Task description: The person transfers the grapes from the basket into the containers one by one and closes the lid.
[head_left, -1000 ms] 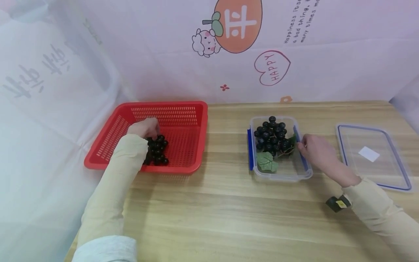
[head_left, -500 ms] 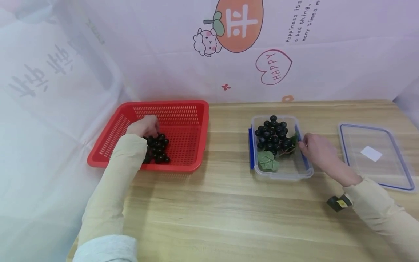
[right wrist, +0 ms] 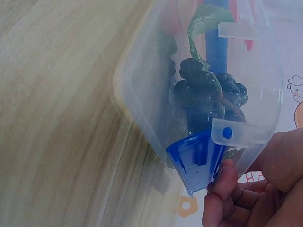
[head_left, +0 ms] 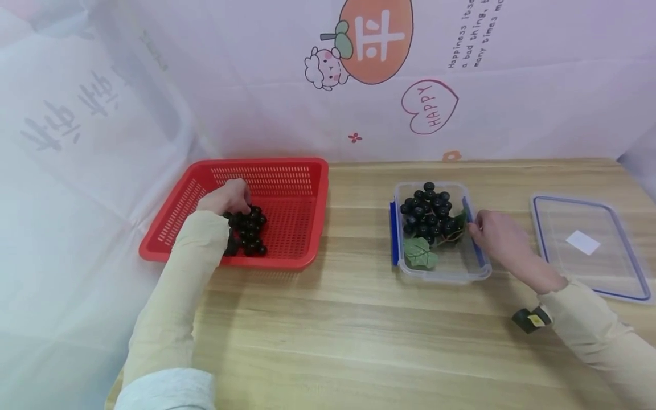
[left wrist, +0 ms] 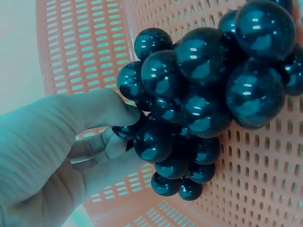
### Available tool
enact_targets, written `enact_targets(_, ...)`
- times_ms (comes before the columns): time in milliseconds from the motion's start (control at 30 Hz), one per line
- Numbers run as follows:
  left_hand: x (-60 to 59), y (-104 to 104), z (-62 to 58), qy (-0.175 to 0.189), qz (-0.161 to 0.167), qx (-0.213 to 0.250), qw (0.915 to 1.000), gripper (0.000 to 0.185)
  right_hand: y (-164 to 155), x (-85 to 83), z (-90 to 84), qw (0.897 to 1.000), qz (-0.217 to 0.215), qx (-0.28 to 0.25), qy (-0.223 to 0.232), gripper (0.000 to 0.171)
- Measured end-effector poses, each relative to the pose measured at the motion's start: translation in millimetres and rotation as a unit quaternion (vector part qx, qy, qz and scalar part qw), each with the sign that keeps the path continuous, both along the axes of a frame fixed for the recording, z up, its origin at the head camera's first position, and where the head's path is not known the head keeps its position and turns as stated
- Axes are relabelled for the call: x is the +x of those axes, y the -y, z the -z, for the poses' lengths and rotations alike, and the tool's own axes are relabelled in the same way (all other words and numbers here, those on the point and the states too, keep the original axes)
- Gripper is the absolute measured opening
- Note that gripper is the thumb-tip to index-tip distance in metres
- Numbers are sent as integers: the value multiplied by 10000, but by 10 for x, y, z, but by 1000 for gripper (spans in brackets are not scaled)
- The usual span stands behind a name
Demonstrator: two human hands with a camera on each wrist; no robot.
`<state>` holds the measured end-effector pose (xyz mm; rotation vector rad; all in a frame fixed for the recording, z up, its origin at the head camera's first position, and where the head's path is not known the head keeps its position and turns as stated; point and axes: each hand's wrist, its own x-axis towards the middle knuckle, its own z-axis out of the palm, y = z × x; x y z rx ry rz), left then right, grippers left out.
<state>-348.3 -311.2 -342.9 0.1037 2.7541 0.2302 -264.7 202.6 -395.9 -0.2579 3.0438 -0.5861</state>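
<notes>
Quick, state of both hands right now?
Left hand: closed, pinching grapes in the basket.
Right hand: closed, holding the box at its latch side.

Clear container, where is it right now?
In the head view, the clear container stands on the table right of centre, between the red basket and clear lid, the right hand at its right edge.
</notes>
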Motion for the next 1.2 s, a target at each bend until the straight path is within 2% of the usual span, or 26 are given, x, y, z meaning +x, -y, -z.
enact_targets(100,10,-8,-11,16,-53,93,9999,17,-2,6,2,10000,-24,-3,1,28)
enact_targets(200,10,-17,-40,-156,66,119,9998,18,-3,7,1,10000,-4,-4,-9,28)
enact_targets(433,51,11,-201,-470,227,209,9984,24,5,5,-13,10000,44,-49,31,28)
enact_targets(667,109,40,-380,-559,145,333,9978,25,-5,2,-3,10000,-20,-29,-17,28)
enact_targets(900,146,-45,-578,-621,311,371,9969,24,-22,7,18,9999,-24,-17,-97,28)
enact_targets(1200,163,-83,-747,-774,356,372,9957,31,-22,5,14,10000,7,2,-76,29)
